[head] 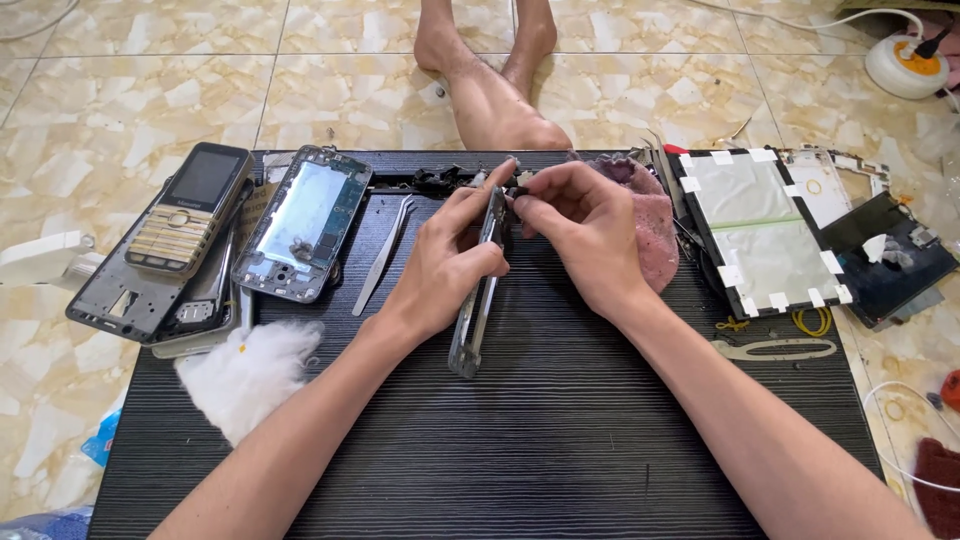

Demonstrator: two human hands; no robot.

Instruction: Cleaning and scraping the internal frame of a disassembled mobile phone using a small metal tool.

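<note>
Presently: phone frame (478,290) held on edge over the black mat (560,440).
Left hand (440,265) grips its side; right hand (580,225) pinches a small part at its top. Disassembly step, apparently; next move needs steady support.

I see a keypad phone (190,210) at the counter's (560,440) far left, its small rectangular screen dark; a black display panel (893,262) lies far right.

Phone frame (478,300): upper end hidden behind both hands' fingers (520,200). Small part pinched there too small to tell. Red cloth (938,485) cut by right edge.
</note>
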